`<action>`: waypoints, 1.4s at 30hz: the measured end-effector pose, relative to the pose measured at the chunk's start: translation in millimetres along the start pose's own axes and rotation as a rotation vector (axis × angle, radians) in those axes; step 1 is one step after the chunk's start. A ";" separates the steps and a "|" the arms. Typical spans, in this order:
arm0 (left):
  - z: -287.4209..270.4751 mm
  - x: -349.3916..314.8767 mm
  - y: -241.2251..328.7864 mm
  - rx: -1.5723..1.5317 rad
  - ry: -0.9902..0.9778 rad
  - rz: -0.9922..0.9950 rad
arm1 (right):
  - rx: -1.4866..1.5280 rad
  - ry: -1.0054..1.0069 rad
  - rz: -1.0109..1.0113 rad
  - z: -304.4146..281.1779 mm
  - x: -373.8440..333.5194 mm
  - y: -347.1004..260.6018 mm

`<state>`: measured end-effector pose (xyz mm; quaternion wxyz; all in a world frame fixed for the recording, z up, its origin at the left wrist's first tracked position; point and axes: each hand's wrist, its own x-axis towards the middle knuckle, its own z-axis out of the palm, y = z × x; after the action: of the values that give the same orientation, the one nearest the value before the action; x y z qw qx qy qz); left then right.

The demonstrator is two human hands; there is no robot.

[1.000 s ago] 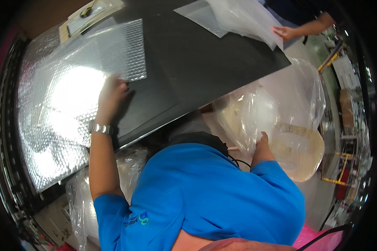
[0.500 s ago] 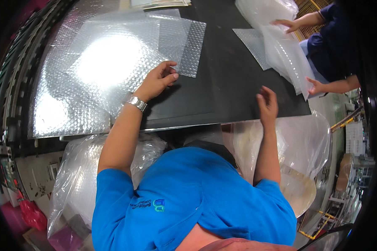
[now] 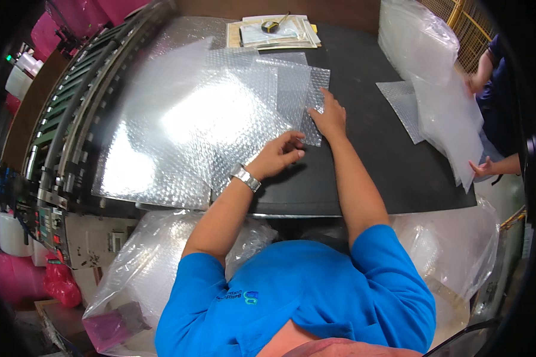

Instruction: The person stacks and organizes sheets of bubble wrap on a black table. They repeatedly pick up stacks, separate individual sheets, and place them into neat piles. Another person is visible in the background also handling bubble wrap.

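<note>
Clear bubble wrap sheets lie overlapping and fanned out on the black tabletop. Beside the near right corner of the upper sheets is my left hand, its fingers loosely curled with a gap to the thumb; I cannot tell whether it touches the plastic. My right hand has its fingers apart over the right edge of the rightmost bubble wrap sheet. Neither hand visibly grips anything. Glare whitens the middle of the pile.
Beyond the pile, a tape measure rests on papers and boards. At right, a co-worker's hand is by a translucent plastic sheet stack. A roller machine runs along the left. Plastic bags hang below the front edge.
My right hand has swung left and forward from near the table's front edge to the sheets' right edge. My left hand stays near the sheet corner. The view has shifted left.
</note>
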<state>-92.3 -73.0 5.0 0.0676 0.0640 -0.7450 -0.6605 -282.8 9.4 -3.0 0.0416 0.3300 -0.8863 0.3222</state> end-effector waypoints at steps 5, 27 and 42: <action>-1.0 -10.5 30.9 0.030 0.097 0.206 | 0.595 0.103 0.050 0.2 6.9 19.8; -67.6 66.0 8.6 1.160 0.573 -0.530 | 0.989 0.051 0.068 -7.6 18.6 33.4; -104.3 4.6 39.8 1.305 0.314 -0.608 | 0.219 0.120 0.011 -79.7 -30.1 50.7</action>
<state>-77.8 -170.8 57.0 -0.0643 0.3888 -0.9174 -0.0553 -301.5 103.0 23.8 0.0564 0.3077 -0.8435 0.4366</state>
